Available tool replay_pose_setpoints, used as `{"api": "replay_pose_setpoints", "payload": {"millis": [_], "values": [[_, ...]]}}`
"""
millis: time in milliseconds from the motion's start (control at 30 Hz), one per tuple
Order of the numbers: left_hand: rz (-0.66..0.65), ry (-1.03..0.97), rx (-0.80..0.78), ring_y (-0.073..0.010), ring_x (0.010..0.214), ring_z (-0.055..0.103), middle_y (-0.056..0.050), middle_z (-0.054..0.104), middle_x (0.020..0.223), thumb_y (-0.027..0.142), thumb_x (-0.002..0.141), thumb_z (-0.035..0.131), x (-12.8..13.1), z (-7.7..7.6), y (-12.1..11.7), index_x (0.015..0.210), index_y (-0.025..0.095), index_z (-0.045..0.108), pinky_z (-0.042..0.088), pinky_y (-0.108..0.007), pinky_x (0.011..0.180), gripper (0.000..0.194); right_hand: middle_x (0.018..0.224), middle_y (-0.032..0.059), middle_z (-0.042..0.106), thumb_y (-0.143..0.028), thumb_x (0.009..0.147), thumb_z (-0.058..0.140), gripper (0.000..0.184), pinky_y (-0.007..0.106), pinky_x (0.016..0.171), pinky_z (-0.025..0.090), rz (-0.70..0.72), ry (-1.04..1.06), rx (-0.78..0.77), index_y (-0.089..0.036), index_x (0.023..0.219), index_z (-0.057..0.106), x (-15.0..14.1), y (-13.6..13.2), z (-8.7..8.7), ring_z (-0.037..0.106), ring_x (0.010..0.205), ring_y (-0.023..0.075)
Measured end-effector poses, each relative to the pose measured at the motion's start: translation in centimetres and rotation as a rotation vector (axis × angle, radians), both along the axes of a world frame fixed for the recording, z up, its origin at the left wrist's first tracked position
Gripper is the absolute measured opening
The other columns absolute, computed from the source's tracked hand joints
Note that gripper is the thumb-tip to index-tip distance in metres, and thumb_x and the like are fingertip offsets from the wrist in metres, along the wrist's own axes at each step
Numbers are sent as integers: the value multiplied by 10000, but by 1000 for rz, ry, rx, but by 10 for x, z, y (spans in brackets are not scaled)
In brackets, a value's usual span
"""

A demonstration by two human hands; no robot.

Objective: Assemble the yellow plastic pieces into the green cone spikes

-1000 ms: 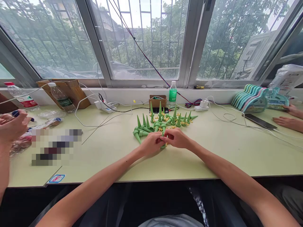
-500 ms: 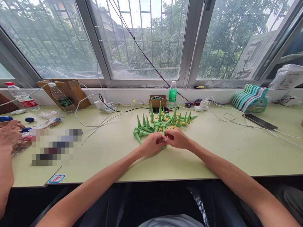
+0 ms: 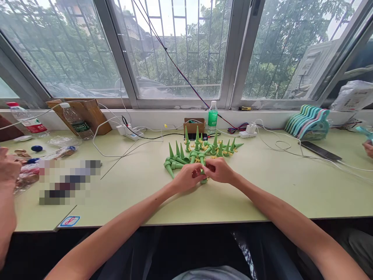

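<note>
My left hand (image 3: 188, 177) is closed, its fingers wrapped round a green plastic watering spike (image 3: 204, 180) just above the table. On the same spike, my right hand (image 3: 220, 170) pinches from the other side, its fingertips meeting those of the left. Fingers hide most of the held piece. Right behind my hands lies a group of similar green spikes (image 3: 176, 157), several standing point up and others lying down. Small yellow valves (image 3: 226, 152) show among them.
A green-labelled bottle (image 3: 213, 116) and a small cardboard box (image 3: 194, 125) stand behind the spikes. To the right are a phone (image 3: 320, 151), white cables and teal hangers (image 3: 309, 121). Another person's hand (image 3: 8, 167) is at far left, another (image 3: 368, 148) at far right.
My hands and the held spike have shifted very slightly right. A person's hand with a teal item has come in at the far right; the far-left person's hand has moved further left.
</note>
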State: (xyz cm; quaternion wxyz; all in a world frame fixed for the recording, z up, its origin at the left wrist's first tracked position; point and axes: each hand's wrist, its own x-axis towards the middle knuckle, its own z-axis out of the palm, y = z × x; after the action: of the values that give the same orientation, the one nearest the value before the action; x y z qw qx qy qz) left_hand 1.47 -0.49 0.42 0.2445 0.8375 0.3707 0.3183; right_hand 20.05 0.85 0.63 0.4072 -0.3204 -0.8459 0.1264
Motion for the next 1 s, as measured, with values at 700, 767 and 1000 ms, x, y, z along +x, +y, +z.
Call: {"api": "replay_pose_setpoints", "payload": {"millis": [700,767,1000], "values": [[67,-106,20,-71,485,354,48,454,588,395,911,484,-1,-1,2,861,176,566,305,-189,482,239,513,-40,432,-342,877,496,310,230,502,335,-433,429,124,-210,620,385,10,10,5,368,480,97],[54,-48,55,-75,494,368,40,481,583,370,915,475,-1,-1,1,834,171,581,320,-194,500,240,524,-35,449,-351,891,488,307,230,505,339,-453,433,132,-210,636,389,11,12,5,375,482,99],[-19,40,189,-84,524,409,14,530,610,306,930,459,-1,-2,1,762,156,605,342,-210,537,268,558,-37,493,-348,893,502,240,213,508,346,-517,415,195,-202,711,446,16,18,4,409,475,91]]}}
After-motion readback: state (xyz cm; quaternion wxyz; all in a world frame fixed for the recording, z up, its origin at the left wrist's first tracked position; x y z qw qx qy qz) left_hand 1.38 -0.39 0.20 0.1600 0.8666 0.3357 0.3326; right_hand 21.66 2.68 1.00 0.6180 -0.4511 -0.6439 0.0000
